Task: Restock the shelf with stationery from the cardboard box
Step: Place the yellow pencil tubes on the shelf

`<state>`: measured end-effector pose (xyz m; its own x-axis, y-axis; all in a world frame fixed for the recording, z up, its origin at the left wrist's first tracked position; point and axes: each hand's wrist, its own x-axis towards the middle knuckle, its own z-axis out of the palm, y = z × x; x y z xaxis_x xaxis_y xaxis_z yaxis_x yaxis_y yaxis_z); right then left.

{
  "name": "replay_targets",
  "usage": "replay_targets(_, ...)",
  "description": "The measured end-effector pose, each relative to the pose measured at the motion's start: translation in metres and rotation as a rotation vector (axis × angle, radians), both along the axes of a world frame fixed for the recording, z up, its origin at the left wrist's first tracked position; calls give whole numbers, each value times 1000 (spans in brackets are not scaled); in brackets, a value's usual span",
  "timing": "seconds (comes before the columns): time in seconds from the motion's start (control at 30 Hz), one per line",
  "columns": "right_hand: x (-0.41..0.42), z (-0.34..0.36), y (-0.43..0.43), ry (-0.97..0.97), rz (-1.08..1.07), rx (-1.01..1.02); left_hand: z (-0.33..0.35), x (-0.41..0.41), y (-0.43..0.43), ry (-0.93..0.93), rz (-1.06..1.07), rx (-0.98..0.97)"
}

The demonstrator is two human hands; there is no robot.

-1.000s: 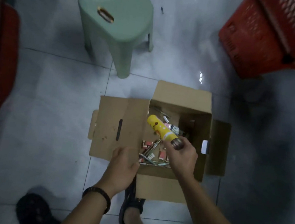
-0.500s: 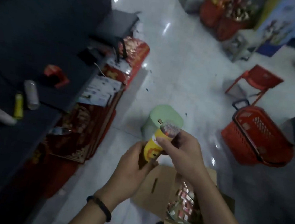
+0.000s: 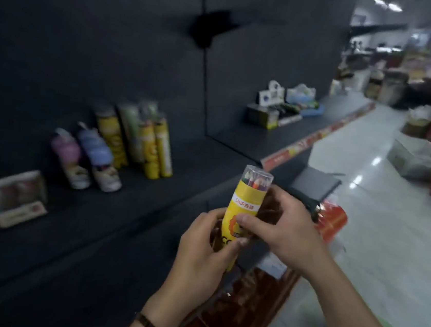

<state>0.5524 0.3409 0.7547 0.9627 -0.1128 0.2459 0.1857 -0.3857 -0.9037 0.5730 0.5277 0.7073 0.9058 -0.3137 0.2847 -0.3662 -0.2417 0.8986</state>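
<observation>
Holding pencil tube (image 3: 247, 194) before tube-lined shelf (image 3: 123, 206).

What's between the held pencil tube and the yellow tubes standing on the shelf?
Nothing: bare shelf between pencil tube and yellow tubes, head view.

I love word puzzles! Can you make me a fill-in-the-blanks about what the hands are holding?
1. The left hand and right hand hold one ___ tube.
2. Its clear cap points ___.
3. Inside show coloured ___ tips.
4. More tubes stand on the shelf, to the hands' ___.

Missing words: yellow; up; pencil; left.
</observation>
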Motion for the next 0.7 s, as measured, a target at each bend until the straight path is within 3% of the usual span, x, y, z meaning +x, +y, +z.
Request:
replay_targets(0.3, 98, 111, 121, -379, 222, -296, 67, 58, 108, -204, 365, -41)
replay_targets(0.7, 281, 168, 189, -358, 563, -518, 73, 154, 145, -287, 745, -8)
